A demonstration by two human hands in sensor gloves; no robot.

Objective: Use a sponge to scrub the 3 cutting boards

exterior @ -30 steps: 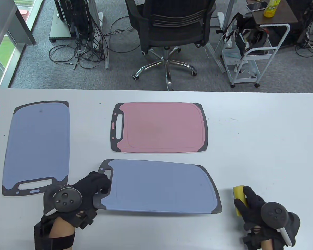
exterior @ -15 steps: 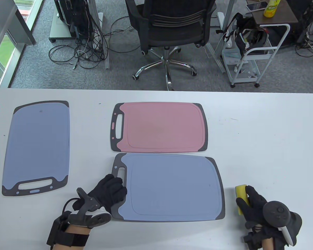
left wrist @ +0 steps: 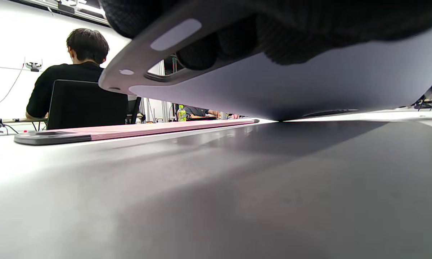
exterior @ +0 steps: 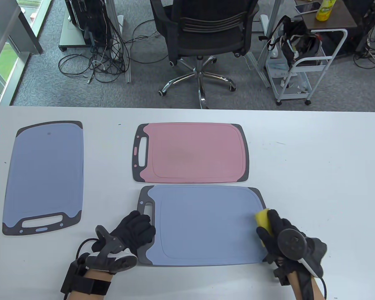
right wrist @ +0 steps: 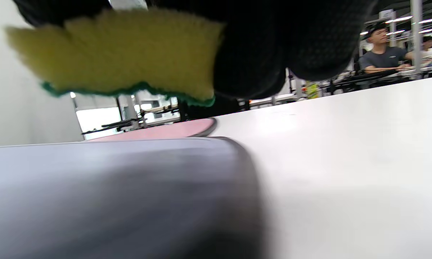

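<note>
Three cutting boards lie on the white table [exterior: 315, 175]: a blue board [exterior: 43, 175] at the left, a pink board [exterior: 190, 153] in the middle, and a second blue board [exterior: 203, 225] just in front of it. My left hand [exterior: 137, 229] grips the near board's handle end. In the left wrist view that handle end [left wrist: 273, 90] is raised off the table, with fingers [left wrist: 201, 54] curled through the slot. My right hand [exterior: 275, 231] holds a yellow sponge [exterior: 263, 219] at the near board's right edge. In the right wrist view the sponge [right wrist: 122, 54], green-faced below, hangs just above the board [right wrist: 111, 187].
Beyond the table's far edge stand a black office chair [exterior: 206, 37], a white cart [exterior: 303, 62] and loose floor cables [exterior: 97, 62]. People sit at other desks in both wrist views. The pink board [left wrist: 129, 131] lies close behind the near board.
The near blue board swung from a slant to lie square below the pink board. My left hand rolled onto its side at the handle. My right hand carried the sponge left onto the board's right edge.
</note>
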